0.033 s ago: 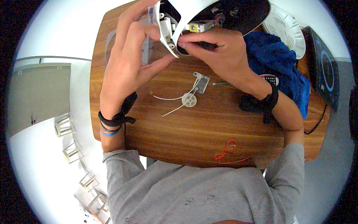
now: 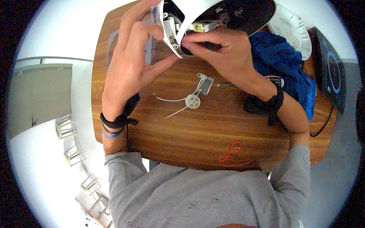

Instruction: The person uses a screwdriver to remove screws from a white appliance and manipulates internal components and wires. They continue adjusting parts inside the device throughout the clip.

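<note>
At the top of the table is a white plastic casing [image 2: 184, 31] with a dark hollow inside. A small metal part with a yellow face [image 2: 197, 27] shows within it. My left hand [image 2: 127, 62] is closed round the curved white panel [image 2: 170, 37] on the casing's left side, thumb at its lower tip. Thumb and fingers of my right hand [image 2: 234, 53] pinch the casing's inner edge near that panel; anything small between them is hidden. Below lies a small grey gearbox [image 2: 206, 86] with a white wheel [image 2: 192, 101] and two thin white wires.
A screwdriver [image 2: 223, 85] lies beside my right wrist. Red wires [image 2: 231, 153] rest near the front edge. To the right are a blue cloth [image 2: 272, 53], a white slotted round cover [image 2: 300, 34] and a black panel with a blue ring [image 2: 331, 68]. Clear plastic [image 2: 149, 55] sits behind my left hand.
</note>
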Demonstrator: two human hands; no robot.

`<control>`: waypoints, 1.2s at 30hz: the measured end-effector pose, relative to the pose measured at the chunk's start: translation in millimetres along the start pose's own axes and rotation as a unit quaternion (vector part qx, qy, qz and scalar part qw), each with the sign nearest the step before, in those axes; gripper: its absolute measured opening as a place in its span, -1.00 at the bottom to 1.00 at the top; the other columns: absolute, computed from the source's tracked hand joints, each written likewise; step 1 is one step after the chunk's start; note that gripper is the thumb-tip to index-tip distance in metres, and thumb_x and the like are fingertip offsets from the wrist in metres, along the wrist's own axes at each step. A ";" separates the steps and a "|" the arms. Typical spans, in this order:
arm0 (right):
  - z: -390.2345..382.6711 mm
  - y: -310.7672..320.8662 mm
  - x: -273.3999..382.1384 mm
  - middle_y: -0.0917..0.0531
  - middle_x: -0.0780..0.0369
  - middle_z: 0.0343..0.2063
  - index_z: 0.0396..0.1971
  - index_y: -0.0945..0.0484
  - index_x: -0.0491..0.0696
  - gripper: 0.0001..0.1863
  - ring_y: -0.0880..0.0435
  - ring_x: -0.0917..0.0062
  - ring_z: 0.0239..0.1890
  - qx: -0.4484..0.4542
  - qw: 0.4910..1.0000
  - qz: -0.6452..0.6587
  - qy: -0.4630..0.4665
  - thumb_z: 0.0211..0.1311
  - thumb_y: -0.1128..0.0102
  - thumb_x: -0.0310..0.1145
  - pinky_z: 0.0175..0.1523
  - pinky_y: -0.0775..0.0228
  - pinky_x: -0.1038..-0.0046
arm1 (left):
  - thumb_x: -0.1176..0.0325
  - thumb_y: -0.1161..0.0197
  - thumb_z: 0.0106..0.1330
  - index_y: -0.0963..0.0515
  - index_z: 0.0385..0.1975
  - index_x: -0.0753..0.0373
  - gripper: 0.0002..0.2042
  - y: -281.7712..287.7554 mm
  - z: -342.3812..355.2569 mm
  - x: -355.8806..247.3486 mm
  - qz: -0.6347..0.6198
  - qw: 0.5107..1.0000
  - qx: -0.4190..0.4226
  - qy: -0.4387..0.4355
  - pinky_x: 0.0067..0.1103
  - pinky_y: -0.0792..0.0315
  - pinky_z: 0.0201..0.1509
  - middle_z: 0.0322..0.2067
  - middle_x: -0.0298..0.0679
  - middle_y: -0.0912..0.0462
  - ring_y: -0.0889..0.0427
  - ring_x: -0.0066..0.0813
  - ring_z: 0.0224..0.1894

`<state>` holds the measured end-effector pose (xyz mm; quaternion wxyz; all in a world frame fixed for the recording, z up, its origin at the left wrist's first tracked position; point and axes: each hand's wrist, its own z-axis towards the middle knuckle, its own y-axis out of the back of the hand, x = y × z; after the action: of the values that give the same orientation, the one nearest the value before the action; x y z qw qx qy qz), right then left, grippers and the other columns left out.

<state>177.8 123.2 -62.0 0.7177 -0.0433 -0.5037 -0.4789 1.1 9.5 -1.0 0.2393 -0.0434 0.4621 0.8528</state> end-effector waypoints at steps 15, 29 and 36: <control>5.3 -2.5 -5.2 -0.76 0.19 -0.40 -0.28 -0.79 0.10 -0.82 -0.76 0.40 -0.40 -0.043 0.999 -0.010 0.029 0.14 -0.40 -0.21 -0.27 -0.59 0.45 | 0.52 -0.60 -0.16 -0.39 -0.16 0.17 -0.43 6.3 5.4 1.3 0.041 0.999 0.015 -0.005 -0.18 -0.32 0.32 0.34 0.13 -0.27 -0.31 0.09 0.36; 0.7 -7.2 1.2 -0.79 0.24 -0.38 -0.27 -0.79 -0.03 -0.85 -0.71 0.70 -0.38 -0.057 0.998 0.034 -0.012 0.13 -0.44 -0.41 -0.29 -0.49 0.65 | 0.59 -0.57 -0.17 -0.35 -0.14 0.19 -0.41 1.8 6.4 -4.9 0.009 1.000 0.016 0.023 -0.15 -0.27 0.38 0.33 0.13 -0.24 -0.29 0.08 0.37; -2.6 -15.4 3.4 -0.80 0.22 -0.34 -0.25 -0.77 -0.07 -0.82 -0.75 0.60 -0.32 -0.069 0.983 0.145 -0.089 0.16 -0.41 -0.35 -0.17 -0.58 0.54 | 0.58 -0.57 -0.15 -0.33 -0.10 0.20 -0.39 1.0 4.1 4.3 -0.003 1.000 0.012 -0.008 -0.16 -0.27 0.39 0.33 0.14 -0.24 -0.28 0.08 0.38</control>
<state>168.4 111.4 -67.1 0.7274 -0.2075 -0.5197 -0.3972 -2.6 13.9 0.9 0.2461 -0.0350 0.4704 0.8467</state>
